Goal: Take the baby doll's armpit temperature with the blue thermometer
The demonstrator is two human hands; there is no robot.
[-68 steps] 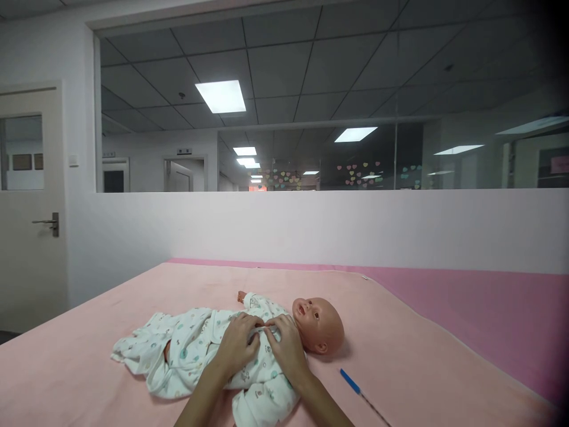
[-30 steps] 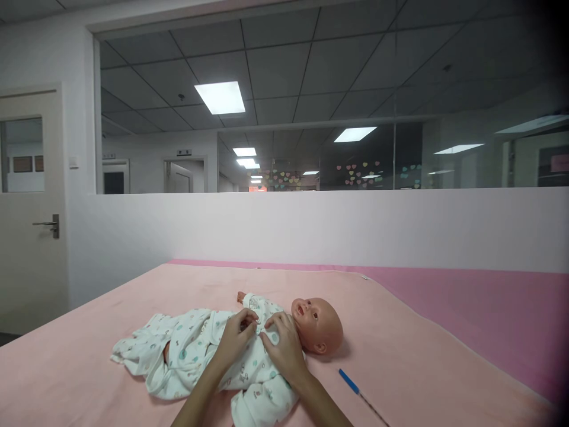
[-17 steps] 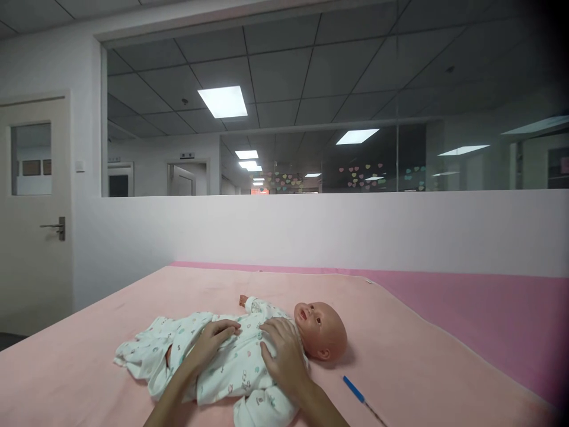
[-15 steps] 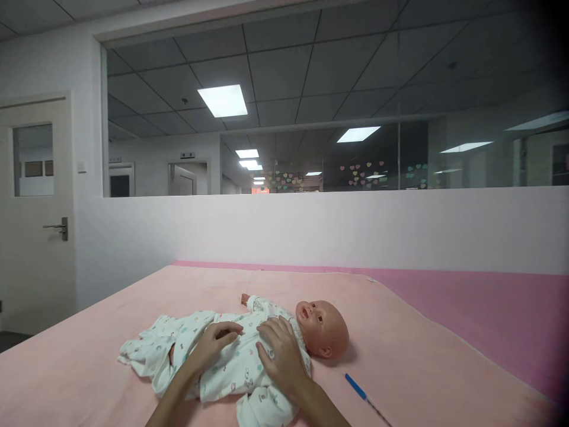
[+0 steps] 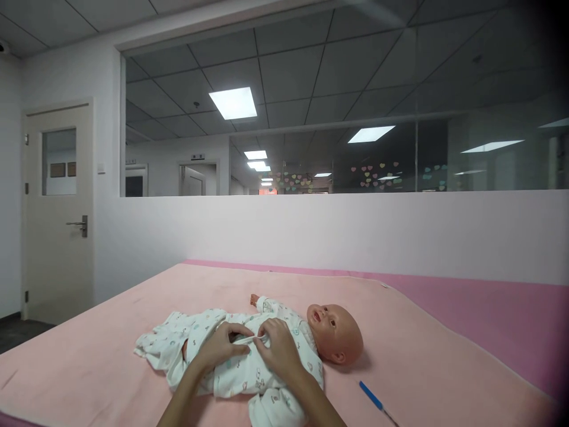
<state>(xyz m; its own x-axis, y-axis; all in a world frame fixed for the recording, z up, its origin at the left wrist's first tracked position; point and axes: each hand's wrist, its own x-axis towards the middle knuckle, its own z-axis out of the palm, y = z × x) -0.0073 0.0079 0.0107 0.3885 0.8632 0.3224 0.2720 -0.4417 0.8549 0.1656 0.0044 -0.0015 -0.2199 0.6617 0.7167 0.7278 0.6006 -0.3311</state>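
A baby doll (image 5: pixel 335 335) lies on its back with its head to the right, wearing a white printed shirt (image 5: pixel 235 379) and matching trousers (image 5: pixel 166 338). Over its belly, my left hand (image 5: pixel 224 345) curls at the front edge of the shirt, fingertips and thumb on the cloth. Beside it, my right hand (image 5: pixel 280 350) pinches the same raised edge between thumb and fingers. The fold of cloth stands up a little between both hands. One doll hand pokes out of the far sleeve; the near sleeve hides the other.
A peach blanket (image 5: pixel 146 391) covers the surface under the doll, with a pink sheet (image 5: pixel 489 314) showing at the back and right. Near the doll's head lies a thin stick with a blue end (image 5: pixel 371 395). A white wall (image 5: pixel 355 231) with a window rises behind.
My hands have come closer together, and my right fingers have gone from lying spread on the chest to pinching the shirt's edge. The view has turned slightly left.
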